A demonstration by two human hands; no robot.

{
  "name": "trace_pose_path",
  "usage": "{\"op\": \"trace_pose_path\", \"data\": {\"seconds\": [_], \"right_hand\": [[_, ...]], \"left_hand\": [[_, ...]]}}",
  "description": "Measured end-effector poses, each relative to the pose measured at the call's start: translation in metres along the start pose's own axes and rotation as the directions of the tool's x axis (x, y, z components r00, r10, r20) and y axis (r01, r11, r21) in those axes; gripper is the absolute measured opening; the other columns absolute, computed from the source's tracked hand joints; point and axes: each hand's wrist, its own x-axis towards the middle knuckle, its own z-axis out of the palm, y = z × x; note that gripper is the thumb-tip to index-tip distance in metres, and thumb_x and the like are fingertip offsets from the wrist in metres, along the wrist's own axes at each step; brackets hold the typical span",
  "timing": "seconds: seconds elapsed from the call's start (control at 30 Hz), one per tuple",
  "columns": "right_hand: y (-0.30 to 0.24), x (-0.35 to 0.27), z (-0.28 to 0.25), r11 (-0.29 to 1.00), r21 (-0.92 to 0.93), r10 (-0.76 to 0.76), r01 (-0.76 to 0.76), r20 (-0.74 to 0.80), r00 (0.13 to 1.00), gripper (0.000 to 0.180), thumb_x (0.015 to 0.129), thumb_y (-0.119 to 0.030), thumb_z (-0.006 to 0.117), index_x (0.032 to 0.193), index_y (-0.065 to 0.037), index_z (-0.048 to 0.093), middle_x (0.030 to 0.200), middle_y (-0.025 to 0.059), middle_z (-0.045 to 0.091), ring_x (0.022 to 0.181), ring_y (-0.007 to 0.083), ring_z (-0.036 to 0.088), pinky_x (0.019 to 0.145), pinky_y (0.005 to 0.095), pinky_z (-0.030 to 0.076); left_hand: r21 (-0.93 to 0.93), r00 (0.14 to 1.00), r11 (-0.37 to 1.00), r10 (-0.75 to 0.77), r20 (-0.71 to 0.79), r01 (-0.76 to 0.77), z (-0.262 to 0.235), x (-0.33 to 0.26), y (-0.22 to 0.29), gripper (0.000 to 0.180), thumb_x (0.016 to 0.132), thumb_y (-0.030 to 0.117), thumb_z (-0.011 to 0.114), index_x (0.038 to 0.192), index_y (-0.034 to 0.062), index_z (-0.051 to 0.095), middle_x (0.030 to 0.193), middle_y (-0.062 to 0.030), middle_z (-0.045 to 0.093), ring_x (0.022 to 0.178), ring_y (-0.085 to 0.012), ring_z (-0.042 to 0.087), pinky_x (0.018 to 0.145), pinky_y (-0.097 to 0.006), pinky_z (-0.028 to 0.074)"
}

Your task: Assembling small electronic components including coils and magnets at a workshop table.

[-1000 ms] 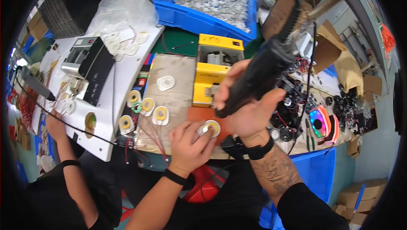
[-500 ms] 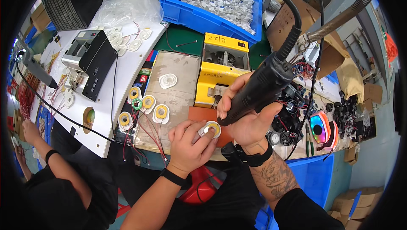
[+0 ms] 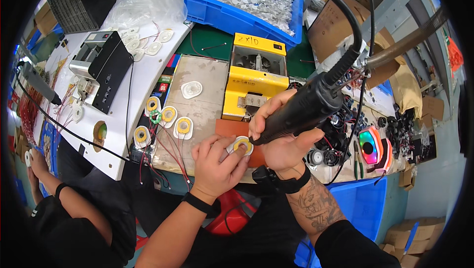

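Observation:
A black electric screwdriver (image 3: 298,112) hangs from its cable, tilted with its lower end down at the left. My right hand (image 3: 286,154) is closed round its body, thumb stretched out to the right. The lower end meets the edge of a small white disc-shaped part with a yellow ring (image 3: 242,144). My left hand (image 3: 217,162) pinches this part at the near edge of an orange pad (image 3: 231,127). The exact contact point is partly hidden by fingers and tool. Similar white parts with yellow rings (image 3: 183,127) lie to the left, with thin red wires.
A yellow machine (image 3: 251,89) stands just beyond my hands. Behind it is a blue bin (image 3: 210,11) of small whitish pieces. Black motor-like parts (image 3: 335,157), pliers (image 3: 358,162) and a glowing coloured device (image 3: 370,147) lie right. At left, a co-worker's hand (image 3: 39,164) holds a white piece.
The screwdriver's lower end has moved slightly left and now reaches over the white part's edge. The whole view has shifted a little. The co-worker's hand at left has lowered.

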Motion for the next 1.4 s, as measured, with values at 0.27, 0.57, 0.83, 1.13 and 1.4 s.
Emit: {"op": "trace_pose_path", "data": {"seconds": [0.27,0.57,0.83,1.13,1.4], "right_hand": [[0.005,0.002,-0.006,0.997,0.080,0.009,-0.013,0.051,0.999,0.099,0.070,-0.100,0.042,0.108,-0.008,0.043,0.075,0.0092,0.056,0.063,0.0184,0.057,0.060,0.0331,0.051],[-0.023,0.036,0.005,0.991,0.054,-0.123,0.119,0.071,0.990,0.100,0.073,-0.101,0.036,0.107,-0.006,0.045,0.073,0.0097,0.054,0.060,0.0212,0.056,0.059,0.0360,0.051],[0.000,0.009,0.001,0.995,0.102,-0.025,0.017,0.086,0.996,0.097,0.074,-0.099,0.038,0.106,-0.007,0.043,0.073,0.0090,0.053,0.061,0.0181,0.055,0.059,0.0316,0.050],[0.011,0.005,-0.003,0.992,0.122,-0.019,0.011,0.064,0.998,0.096,0.075,-0.098,0.041,0.107,-0.008,0.043,0.074,0.0091,0.054,0.062,0.0187,0.056,0.059,0.0321,0.050],[0.002,0.004,-0.006,0.985,0.150,-0.093,0.087,0.035,0.995,0.097,0.074,-0.099,0.040,0.106,-0.007,0.044,0.074,0.0101,0.054,0.060,0.0199,0.055,0.060,0.0342,0.051]], "left_hand": [[0.005,0.999,1.000,0.001,-0.034,-0.001,0.001,-0.002,0.000,0.031,0.072,0.020,0.083,0.102,0.0188,0.077,0.112,-0.0022,0.068,0.103,-0.0269,0.060,0.089,-0.041,0.037],[0.031,1.000,1.000,-0.004,-0.025,0.005,-0.001,-0.001,0.000,0.024,0.076,0.024,0.082,0.099,0.0204,0.076,0.114,0.0001,0.068,0.108,-0.0243,0.060,0.091,-0.041,0.037],[0.014,1.000,1.000,-0.002,-0.025,0.002,-0.002,-0.001,-0.001,0.029,0.072,0.020,0.082,0.100,0.0183,0.076,0.113,-0.0032,0.067,0.105,-0.0273,0.059,0.089,-0.042,0.037],[0.014,1.000,1.000,0.004,-0.030,-0.004,0.001,-0.002,0.000,0.029,0.072,0.020,0.083,0.101,0.0181,0.076,0.113,-0.0033,0.067,0.105,-0.0276,0.059,0.090,-0.042,0.038],[0.025,0.999,1.000,0.011,-0.041,-0.010,0.001,-0.001,0.000,0.030,0.072,0.019,0.083,0.101,0.0182,0.076,0.113,-0.0032,0.068,0.105,-0.0270,0.059,0.090,-0.041,0.038]]}}
